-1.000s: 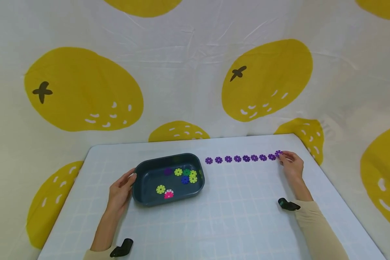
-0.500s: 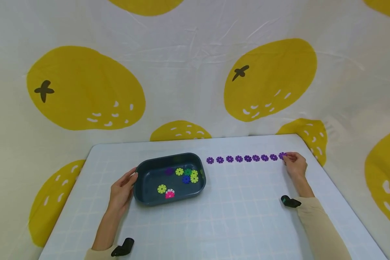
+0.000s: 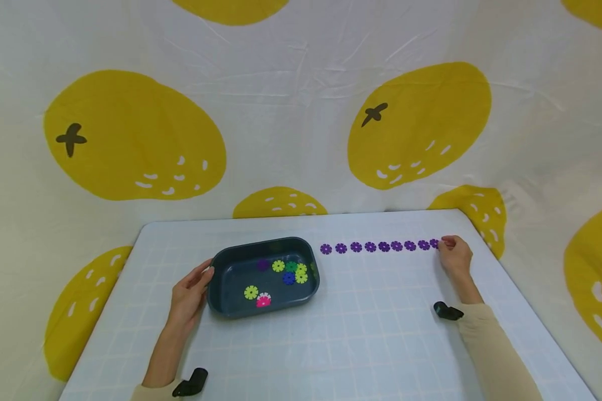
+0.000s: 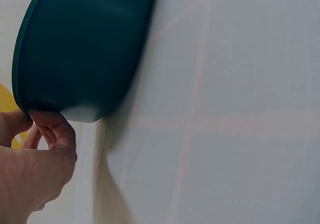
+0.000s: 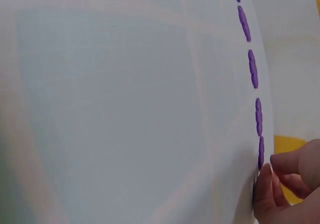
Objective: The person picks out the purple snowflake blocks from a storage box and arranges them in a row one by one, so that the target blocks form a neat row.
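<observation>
At the left end of the dark teal tray [image 3: 231, 301], my left hand [image 3: 187, 298] holds the rim, thumb on top and curled fingers below. In the left wrist view, the fingers [image 4: 52, 121] meet the tray's edge. Far right, my right hand [image 3: 455, 259] has its curled fingertips at the right edge of the end purple flower-shaped disc [image 3: 433, 243]. That disc lies flat and very close to its neighbour. From it, a row of several purple discs [image 3: 370, 247] runs left toward the tray. The right wrist view shows the thumb and finger close against the end disc [image 5: 261, 151].
Inside the tray are yellow discs [image 3: 251, 292], a pink disc [image 3: 263, 301] over a whitish one, a blue disc [image 3: 288, 278], a green disc [image 3: 291, 267] and a purple disc [image 3: 263, 264]. A lemon-print cloth [image 3: 291, 139] hangs behind the white table [image 3: 331, 345].
My right hand has lowered the end purple disc, tilted between its fingers a second ago, flat into the row and shifted it toward its neighbour. The left hand stays on the tray.
</observation>
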`<state>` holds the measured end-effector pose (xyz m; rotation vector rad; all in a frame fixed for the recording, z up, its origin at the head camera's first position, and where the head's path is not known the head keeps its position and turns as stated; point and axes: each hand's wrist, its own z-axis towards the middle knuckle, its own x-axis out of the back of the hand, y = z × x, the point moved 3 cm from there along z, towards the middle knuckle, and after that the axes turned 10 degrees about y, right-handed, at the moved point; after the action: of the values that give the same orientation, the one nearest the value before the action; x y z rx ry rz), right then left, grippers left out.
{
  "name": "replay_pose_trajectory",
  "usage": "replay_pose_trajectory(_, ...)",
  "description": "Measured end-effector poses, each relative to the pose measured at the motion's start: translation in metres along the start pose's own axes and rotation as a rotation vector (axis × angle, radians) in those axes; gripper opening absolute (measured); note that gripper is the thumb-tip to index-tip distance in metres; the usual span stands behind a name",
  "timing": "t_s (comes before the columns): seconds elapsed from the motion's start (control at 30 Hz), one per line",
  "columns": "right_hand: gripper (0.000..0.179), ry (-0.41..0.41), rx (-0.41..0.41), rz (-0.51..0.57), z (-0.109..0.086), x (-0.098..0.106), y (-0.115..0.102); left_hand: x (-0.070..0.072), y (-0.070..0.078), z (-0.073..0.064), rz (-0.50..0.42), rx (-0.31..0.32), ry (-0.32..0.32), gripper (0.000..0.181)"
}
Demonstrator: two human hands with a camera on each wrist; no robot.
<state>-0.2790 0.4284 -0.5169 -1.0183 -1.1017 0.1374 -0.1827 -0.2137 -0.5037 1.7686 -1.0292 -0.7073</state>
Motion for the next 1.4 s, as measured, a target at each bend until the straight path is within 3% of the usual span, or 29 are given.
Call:
replay_pose_trajectory(0.3, 0.037, -0.037, -0.017, -0.044, 0.000, 0.000, 0.004, 0.000, -0.003, 0.002, -0.040, 0.013, -0.007, 0.046)
replay_pose_trajectory(0.67, 0.034, -0.051, -0.003, -0.040, 0.002, 0.004, 0.004, -0.001, -0.001, -0.001, -0.015, -0.027, -0.004, 0.038)
replay_pose_trajectory(1.17, 0.040, -0.070, -0.037, -0.011, -0.001, 0.010, 0.003, 0.000, 0.000, -0.002, 0.008, -0.025, 0.001, 0.053)
replay_pose_trajectory(1.4, 0.040, -0.105, 0.025, 0.029, -0.010, 0.014, -0.009, -0.001, 0.000, -0.002, 0.023, -0.014, -0.008, 0.050)
